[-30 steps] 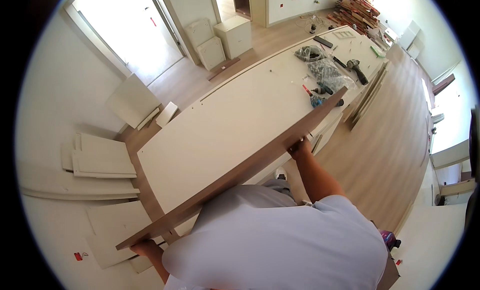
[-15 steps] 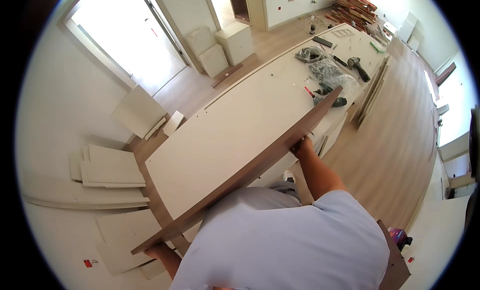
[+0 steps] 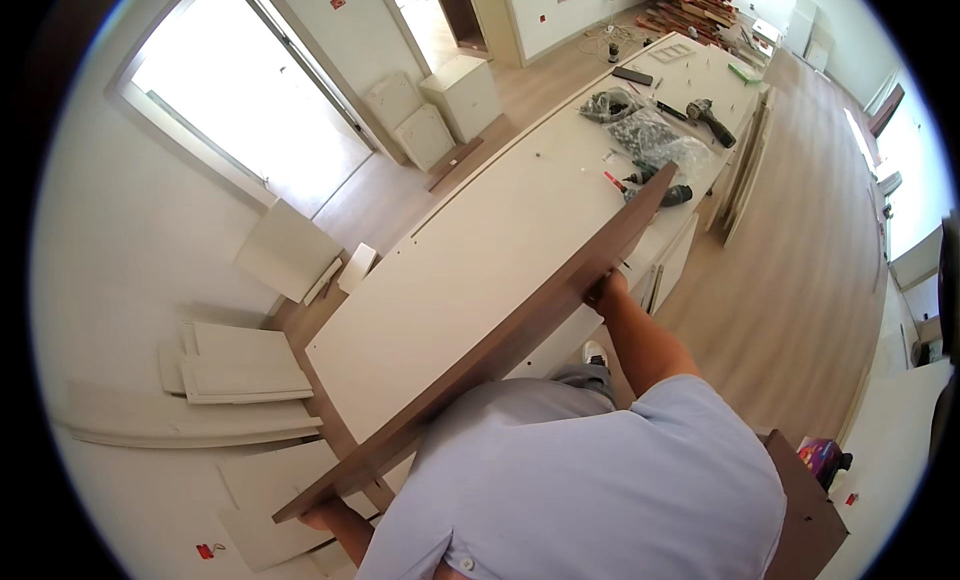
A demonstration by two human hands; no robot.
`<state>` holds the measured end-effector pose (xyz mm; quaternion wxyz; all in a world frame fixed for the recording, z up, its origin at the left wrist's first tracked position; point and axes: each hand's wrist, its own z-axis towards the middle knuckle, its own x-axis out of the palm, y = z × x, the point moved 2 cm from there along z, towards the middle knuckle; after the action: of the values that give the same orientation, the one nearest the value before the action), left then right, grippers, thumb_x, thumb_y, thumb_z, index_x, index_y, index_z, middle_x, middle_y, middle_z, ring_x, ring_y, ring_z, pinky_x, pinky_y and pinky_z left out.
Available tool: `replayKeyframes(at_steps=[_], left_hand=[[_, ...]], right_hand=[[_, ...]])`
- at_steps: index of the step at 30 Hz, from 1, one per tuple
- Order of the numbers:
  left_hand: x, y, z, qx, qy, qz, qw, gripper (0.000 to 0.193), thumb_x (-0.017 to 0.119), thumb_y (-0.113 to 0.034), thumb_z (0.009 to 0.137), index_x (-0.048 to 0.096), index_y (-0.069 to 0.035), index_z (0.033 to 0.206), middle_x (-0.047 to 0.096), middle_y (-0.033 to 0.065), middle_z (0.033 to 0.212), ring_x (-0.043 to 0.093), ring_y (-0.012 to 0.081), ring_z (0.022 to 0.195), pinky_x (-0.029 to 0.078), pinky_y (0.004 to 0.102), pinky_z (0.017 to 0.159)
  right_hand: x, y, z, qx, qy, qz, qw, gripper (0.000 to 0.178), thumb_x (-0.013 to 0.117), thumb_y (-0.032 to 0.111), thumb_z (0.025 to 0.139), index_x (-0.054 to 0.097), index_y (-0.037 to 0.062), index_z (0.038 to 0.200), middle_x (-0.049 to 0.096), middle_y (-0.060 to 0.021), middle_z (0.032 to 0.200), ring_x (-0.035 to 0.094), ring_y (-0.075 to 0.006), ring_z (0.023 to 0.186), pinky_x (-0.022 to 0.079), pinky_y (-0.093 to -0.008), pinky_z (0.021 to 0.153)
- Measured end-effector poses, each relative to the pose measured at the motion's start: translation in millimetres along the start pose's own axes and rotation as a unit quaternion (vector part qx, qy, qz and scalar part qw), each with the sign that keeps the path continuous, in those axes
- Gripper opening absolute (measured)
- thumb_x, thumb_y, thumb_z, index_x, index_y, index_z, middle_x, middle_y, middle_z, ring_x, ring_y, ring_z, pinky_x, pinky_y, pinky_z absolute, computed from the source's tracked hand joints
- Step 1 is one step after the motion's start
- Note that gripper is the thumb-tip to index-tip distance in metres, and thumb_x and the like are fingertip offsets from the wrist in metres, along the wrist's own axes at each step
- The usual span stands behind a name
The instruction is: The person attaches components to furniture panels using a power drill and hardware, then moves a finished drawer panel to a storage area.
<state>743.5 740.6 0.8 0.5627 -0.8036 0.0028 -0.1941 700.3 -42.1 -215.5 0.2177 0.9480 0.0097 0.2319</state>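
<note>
A long brown board [image 3: 500, 363] runs slantwise across my front, from the lower left up to the right. My right hand [image 3: 604, 288] is closed on its near edge, right of the middle. At the board's lower left end my left hand [image 3: 322, 514] grips from beneath, its fingers partly hidden by the board. Beyond and below the board lies a large white panel [image 3: 450, 270], like a worktop. The board's far end reaches over the panel close to a cordless drill [image 3: 672, 196].
Farther up the panel lie plastic bags of hardware [image 3: 645, 138] and another drill [image 3: 710, 123]. White panels [image 3: 245, 362] lean along the left wall. White boxes [image 3: 462, 98] stand by the doorway. Boards [image 3: 748, 170] lean on the panel's right side; scrap wood [image 3: 690, 10] is heaped at the back.
The view has shifted slightly, so the surroundings sit a little differently. The brown board stays in both hands, at nearly the same slant across my front.
</note>
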Motion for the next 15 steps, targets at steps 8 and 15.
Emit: replayKeyframes(at_steps=[8,15], left_hand=[[30.3,-26.4,-41.1,0.01,0.097,-0.054,0.994,0.057,0.049,-0.041,0.1,0.059,0.001,0.138,0.062,0.0189,0.141,0.061,0.0393,0.124,0.05,0.056,0.107],[19.2,-16.2,-4.1,0.01,0.094,-0.055,0.994,0.058,0.05,-0.043,0.099,0.06,-0.002,0.138,0.059,0.017,0.145,0.059,0.0373,0.128,0.047,0.0537,0.109]], right_hand=[[-9.8,4.2,13.0,0.001,0.057,0.046,0.997,0.046,0.038,0.049,0.103,0.059,0.0159,0.126,0.064,-0.006,0.115,0.061,-0.0292,0.105,0.047,-0.0577,0.098],[-25.2,27.6,-27.1,-0.08,-0.108,-0.179,0.975,0.04,0.051,0.045,0.102,0.058,0.0077,0.113,0.063,-0.0089,0.105,0.062,-0.0301,0.1,0.051,-0.0494,0.087]])
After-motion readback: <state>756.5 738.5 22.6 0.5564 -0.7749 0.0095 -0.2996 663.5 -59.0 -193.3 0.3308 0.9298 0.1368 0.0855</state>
